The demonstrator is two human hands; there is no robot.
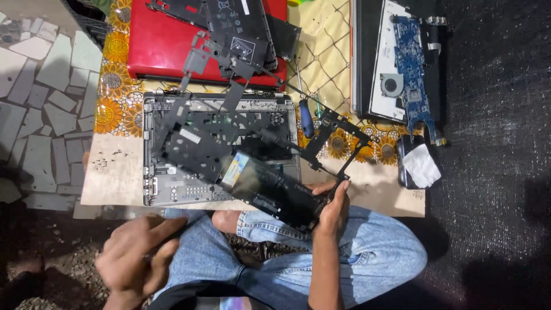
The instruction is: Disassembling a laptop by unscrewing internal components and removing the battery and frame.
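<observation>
My right hand (333, 209) grips the near end of a long black laptop battery pack (270, 186), held tilted above an opened silver laptop base (172, 189). A thin black plastic frame (195, 143) lies across that base and reaches out to the right. My left hand (135, 258) is blurred, low at the left over my jeans-clad knee, fingers loosely curled; nothing shows in it.
A red laptop (160, 46) with black internal parts on it lies at the back. A blue-handled screwdriver (306, 115) rests on the flowered cloth (117, 86). At right are a dismantled laptop with a blue circuit board (410, 63), a fan, and a white cloth (422, 165).
</observation>
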